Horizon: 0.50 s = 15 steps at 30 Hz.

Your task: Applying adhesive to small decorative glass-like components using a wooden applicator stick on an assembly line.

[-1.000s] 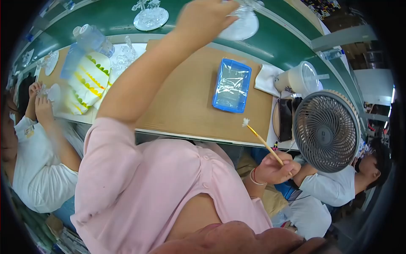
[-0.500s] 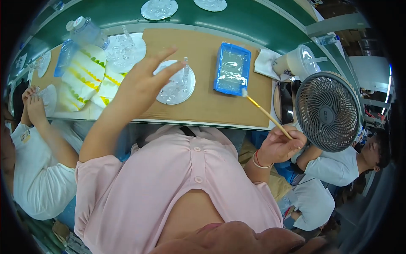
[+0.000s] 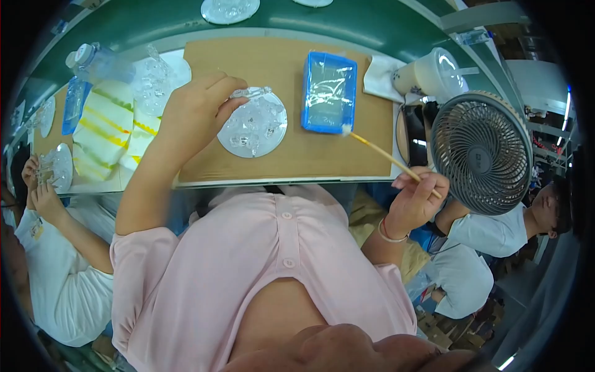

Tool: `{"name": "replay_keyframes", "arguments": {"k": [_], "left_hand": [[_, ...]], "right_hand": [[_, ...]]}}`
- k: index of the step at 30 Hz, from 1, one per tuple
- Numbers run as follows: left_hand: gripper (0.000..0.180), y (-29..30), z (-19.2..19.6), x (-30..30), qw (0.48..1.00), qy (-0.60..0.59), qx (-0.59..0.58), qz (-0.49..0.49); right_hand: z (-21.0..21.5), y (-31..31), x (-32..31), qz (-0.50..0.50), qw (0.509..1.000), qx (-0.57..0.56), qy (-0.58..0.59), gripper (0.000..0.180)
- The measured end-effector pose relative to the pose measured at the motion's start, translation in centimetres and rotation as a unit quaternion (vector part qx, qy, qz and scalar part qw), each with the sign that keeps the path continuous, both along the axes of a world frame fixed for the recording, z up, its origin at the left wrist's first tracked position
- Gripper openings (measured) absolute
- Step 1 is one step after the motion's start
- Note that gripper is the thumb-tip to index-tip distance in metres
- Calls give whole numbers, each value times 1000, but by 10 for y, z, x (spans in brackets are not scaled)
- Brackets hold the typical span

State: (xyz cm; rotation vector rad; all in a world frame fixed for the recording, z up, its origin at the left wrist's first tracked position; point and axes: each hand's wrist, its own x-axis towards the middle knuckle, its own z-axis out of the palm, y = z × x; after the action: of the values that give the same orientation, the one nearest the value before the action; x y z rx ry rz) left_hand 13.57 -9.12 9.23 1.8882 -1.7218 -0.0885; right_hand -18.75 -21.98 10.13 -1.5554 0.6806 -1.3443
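My left hand (image 3: 207, 110) pinches a small clear plastic piece (image 3: 251, 92) at the far edge of a round white plate (image 3: 273, 137). Other clear pieces lie on that plate. My right hand (image 3: 418, 197) holds a thin wooden-handled brush (image 3: 387, 155), pointing up and to the left. Its pale tip is at the near right corner of a blue-rimmed tray (image 3: 305, 93), which has a shiny, see-through surface inside. Both stand on a brown cardboard sheet (image 3: 248, 57).
Right of the tray are a folded white tissue (image 3: 378, 80), a lidded drink cup (image 3: 424, 80) and a round dark fan (image 3: 480, 158). At left stand clear bottles (image 3: 108, 65), a patterned white cloth (image 3: 102, 133) and another plate of clear pieces (image 3: 176, 71). Co-workers sit on both sides.
My left hand has closed its spread fingers on a clear piece, now lying crosswise at the plate's far edge. The brush is still in my right hand, its tip near the tray corner.
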Motion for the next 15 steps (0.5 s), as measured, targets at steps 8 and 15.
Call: {"name": "replay_keyframes", "arguments": {"k": [8,15], "left_hand": [[24,8,-41,-13,979,156,-26,128],[18,15,-37,-31,979,154,-68,118]], "right_hand": [[-18,-18,40,-28,978,-38,205,14],[-30,-24,58,-21,908,-200,367,16]]}}
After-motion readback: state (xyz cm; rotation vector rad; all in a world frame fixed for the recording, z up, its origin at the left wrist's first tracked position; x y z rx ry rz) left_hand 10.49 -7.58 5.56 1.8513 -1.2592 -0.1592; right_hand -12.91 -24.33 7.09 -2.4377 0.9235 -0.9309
